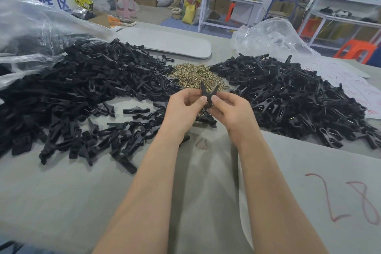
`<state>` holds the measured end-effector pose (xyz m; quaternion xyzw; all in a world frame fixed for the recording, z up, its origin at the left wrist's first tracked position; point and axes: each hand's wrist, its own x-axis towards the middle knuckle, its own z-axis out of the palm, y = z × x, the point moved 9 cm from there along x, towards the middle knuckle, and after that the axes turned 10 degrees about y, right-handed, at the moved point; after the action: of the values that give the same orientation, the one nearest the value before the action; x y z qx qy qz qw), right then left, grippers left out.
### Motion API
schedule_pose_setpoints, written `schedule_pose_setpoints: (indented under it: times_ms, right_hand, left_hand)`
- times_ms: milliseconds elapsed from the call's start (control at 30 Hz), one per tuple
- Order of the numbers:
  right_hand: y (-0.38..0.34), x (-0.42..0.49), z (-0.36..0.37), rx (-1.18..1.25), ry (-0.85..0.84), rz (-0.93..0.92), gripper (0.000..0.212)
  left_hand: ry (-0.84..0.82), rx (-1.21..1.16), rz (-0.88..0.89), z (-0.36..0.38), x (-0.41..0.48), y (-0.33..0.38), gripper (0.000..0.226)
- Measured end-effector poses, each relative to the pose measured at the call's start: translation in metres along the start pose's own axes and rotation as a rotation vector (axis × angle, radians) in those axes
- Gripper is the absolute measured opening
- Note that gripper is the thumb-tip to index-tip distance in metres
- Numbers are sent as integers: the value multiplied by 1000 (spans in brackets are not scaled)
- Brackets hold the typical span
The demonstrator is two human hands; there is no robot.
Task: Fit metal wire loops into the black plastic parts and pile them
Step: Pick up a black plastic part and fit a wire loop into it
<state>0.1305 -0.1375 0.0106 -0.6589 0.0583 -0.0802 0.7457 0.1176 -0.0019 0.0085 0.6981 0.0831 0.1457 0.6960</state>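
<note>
At centre frame, the left hand and right hand pinch one black plastic part between thumbs and fingers, its two prongs pointing up. Behind it lies the wire loop heap. Loose parts fill the left; a second pile sits right. One single wire loop lies on the table below the hands.

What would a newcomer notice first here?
The left pile of loose black parts and the right pile of fitted ones flank a golden wire heap. In front, the left hand and right hand pinch one clip; a lone wire loop lies nearer on the table.
</note>
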Motion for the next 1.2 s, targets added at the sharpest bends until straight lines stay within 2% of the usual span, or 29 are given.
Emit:
schedule_pose_setpoints:
  times_ms: [100, 167, 233, 267, 333, 467, 567, 667, 733, 833, 967, 1033, 1133, 1200]
  right_hand:
    - [-2, 0, 2, -25, 10, -46, 6]
    - [-9, 0, 1, -144, 55, -148, 9]
    - [-17, -3, 3, -248, 77, -243, 13]
    - [-20, -4, 5, -265, 73, -269, 14]
    - [-21, -6, 7, -276, 39, -282, 12]
    - [-21, -11, 21, -282, -144, -274, 15]
    - [-18, -4, 10, -681, -39, -376, 21]
    - [12, 4, -1, -1048, -46, -229, 41]
    - [24, 6, 2, -1119, -66, -211, 33]
    - [21, 6, 4, -1094, 1, -261, 17]
    - [-2, 6, -6, -779, 156, -330, 18]
    - [-8, -1, 11, -636, 57, -340, 24]
    - [-1, -23, 54, -603, -252, -322, 42]
    - [-4, -26, 56, -681, -244, -383, 42]
  left_hand:
    - [43, 63, 52, -2, 1, 2, 19]
    - [35, 75, 79, 0, 0, 5, 15]
    - [9, 56, 65, 1, -2, 6, 28]
    - [-9, 46, 64, 3, -3, 5, 25]
    - [-29, 32, 66, 3, -3, 6, 12]
    - [61, -109, 7, -12, 4, 3, 13]
    - [244, -186, -37, -31, 9, 0, 26]
    - [390, -361, -124, -47, 11, -8, 29]
    - [425, -478, -160, -52, 10, -11, 27]
    - [404, -661, -170, -53, 9, -9, 23]
    - [326, -799, -182, -47, 8, -5, 16]
    - [300, -839, -187, -44, 8, -3, 12]
    - [287, -819, -120, -45, 8, 7, 18]
    - [326, -745, -56, -50, 8, 13, 24]
